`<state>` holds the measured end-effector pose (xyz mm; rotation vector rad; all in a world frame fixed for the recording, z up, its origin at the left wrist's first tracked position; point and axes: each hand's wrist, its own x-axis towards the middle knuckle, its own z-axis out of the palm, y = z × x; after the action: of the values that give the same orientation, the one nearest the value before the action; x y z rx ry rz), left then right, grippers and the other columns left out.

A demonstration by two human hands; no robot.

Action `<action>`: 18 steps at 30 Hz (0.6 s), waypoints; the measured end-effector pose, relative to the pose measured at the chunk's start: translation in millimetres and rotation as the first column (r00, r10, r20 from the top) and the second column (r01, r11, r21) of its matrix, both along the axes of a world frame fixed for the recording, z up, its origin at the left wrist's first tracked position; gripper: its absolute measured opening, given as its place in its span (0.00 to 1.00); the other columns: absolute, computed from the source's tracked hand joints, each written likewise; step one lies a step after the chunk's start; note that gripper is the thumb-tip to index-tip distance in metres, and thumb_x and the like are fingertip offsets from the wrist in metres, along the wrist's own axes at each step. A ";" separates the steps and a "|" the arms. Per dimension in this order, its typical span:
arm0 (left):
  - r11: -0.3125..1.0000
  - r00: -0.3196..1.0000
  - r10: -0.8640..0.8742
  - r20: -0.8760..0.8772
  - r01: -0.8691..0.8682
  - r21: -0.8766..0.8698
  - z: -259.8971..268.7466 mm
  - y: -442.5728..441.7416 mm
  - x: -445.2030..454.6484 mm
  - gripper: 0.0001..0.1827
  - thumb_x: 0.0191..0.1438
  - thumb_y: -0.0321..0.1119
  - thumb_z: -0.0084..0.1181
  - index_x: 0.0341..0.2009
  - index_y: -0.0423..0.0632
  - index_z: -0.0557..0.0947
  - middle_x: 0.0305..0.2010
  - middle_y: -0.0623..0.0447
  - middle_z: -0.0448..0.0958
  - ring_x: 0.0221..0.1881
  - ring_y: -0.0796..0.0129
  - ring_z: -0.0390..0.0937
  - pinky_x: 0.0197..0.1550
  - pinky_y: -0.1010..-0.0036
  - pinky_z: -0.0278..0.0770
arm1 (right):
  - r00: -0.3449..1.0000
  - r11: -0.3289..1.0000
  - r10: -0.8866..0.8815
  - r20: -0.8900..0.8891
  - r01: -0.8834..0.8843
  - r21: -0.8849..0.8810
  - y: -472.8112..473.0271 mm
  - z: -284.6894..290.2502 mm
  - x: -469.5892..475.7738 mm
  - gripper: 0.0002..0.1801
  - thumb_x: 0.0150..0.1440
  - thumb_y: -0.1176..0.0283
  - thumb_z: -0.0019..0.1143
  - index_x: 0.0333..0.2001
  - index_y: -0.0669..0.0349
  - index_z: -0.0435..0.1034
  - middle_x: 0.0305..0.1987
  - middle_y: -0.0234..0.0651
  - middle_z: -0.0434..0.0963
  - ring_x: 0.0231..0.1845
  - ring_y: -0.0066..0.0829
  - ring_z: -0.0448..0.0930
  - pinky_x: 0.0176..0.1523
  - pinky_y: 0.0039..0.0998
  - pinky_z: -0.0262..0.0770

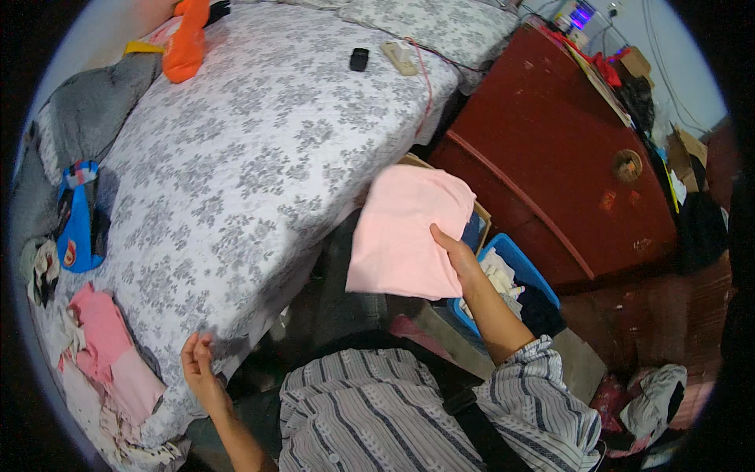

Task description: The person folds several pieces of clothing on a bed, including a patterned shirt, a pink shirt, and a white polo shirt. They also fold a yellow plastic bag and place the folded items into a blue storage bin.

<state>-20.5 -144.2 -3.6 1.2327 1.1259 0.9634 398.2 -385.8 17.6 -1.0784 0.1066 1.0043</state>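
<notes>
My right hand grips the right edge of a folded pale pink cloth, thumb on top. The cloth hangs in front of my lap and covers part of a cardboard box behind it. Just beyond my right forearm is a blue plastic basket with white and dark clothes inside. My left hand is empty, its fingers loosely curled and partly apart, over the near edge of the bed with its grey floral bedspread. Left of it lies a pile of pink and white clothes.
A dark red wooden cabinet stands at right. On the bed are a power strip with a cable, a small black object, an orange bag-like item, a blue item and a grey blanket. Clothes lie low at right.
</notes>
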 end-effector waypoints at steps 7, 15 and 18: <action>0.883 0.952 0.180 -0.249 -0.045 0.467 -42.5 28.3 -15.6 0.16 0.66 0.33 0.47 0.53 0.36 0.74 0.57 0.45 0.73 0.58 0.64 0.70 0.63 0.70 0.63 | 0.907 0.833 -0.420 -0.037 0.369 -0.411 -124.6 -156.1 2.5 0.25 0.59 0.61 0.60 0.53 0.70 0.67 0.46 0.42 0.78 0.43 0.38 0.81 0.47 0.38 0.80; 0.875 0.926 0.199 -0.321 -0.021 0.483 -65.7 60.7 -24.2 0.15 0.65 0.30 0.47 0.51 0.35 0.76 0.57 0.44 0.73 0.58 0.63 0.70 0.63 0.69 0.64 | 0.908 0.709 -0.408 0.097 0.382 -0.593 -161.0 -176.4 -20.6 0.29 0.55 0.63 0.65 0.52 0.73 0.67 0.43 0.42 0.79 0.37 0.37 0.80 0.40 0.37 0.79; 0.865 0.904 0.202 -0.376 0.015 0.501 -72.3 61.9 -19.7 0.14 0.64 0.30 0.48 0.50 0.35 0.76 0.56 0.44 0.73 0.57 0.63 0.70 0.62 0.69 0.65 | 0.937 0.806 -0.271 0.222 0.347 -0.479 -133.4 -156.3 -5.3 0.34 0.52 0.60 0.68 0.54 0.74 0.66 0.46 0.42 0.78 0.43 0.35 0.78 0.46 0.37 0.77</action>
<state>-40.2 -82.3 -75.9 1.8855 1.3266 1.1403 392.9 -519.2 -138.7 -1.5605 0.4428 0.6028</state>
